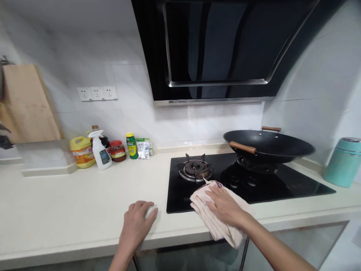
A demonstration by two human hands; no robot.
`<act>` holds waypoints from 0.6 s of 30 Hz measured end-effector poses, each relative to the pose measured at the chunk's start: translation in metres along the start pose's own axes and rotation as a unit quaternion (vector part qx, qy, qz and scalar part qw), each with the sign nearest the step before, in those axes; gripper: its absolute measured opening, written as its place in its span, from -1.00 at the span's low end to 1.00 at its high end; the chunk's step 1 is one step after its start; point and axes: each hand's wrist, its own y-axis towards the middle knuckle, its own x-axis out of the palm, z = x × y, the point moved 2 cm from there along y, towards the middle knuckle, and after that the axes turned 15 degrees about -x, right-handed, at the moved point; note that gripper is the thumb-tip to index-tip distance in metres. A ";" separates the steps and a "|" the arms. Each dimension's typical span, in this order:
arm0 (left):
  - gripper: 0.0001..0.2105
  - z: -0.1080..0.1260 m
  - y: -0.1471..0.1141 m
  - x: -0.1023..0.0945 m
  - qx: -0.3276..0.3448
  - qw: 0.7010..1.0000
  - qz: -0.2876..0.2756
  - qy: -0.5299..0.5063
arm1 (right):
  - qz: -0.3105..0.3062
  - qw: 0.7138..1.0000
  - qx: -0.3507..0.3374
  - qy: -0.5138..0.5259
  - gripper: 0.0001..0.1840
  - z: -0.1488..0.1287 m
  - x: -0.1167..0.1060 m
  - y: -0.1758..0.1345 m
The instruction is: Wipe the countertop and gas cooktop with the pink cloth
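My right hand [222,205] presses a pale pink cloth [201,201] onto the front of the black glass gas stove [177,188]. Its fingers grip the bunched cloth, whose lower end hangs over the counter edge. Just beyond the cloth is the left burner [194,169], with a metal pan support. My left hand [137,218] rests on the pale countertop [70,210] left of the stove, fingers loosely bent and apart, holding nothing. A black wok [270,146] with wooden handles sits on the right burner.
Against the back wall stand a yellow jug [81,152], a white spray bottle [100,150], a red-lidded jar [117,151], a green bottle [131,146] and small packets [143,148]. A teal container [344,162] stands at the far right. The range hood [217,45] overhangs the stove.
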 end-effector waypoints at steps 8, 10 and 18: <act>-0.74 0.000 -0.004 0.000 0.005 1.000 -0.011 -0.005 | 0.003 1.000 0.004 -0.014 -0.43 0.002 -0.001 0.072; -0.74 0.001 -0.004 -0.001 0.003 1.000 -0.013 -0.005 | 0.004 1.000 0.011 -0.015 -0.42 0.003 -0.001 0.075; -0.75 0.005 -0.005 -0.002 -0.005 1.000 -0.004 -0.004 | -0.022 1.000 -0.008 -0.001 -0.13 -0.029 0.013 0.060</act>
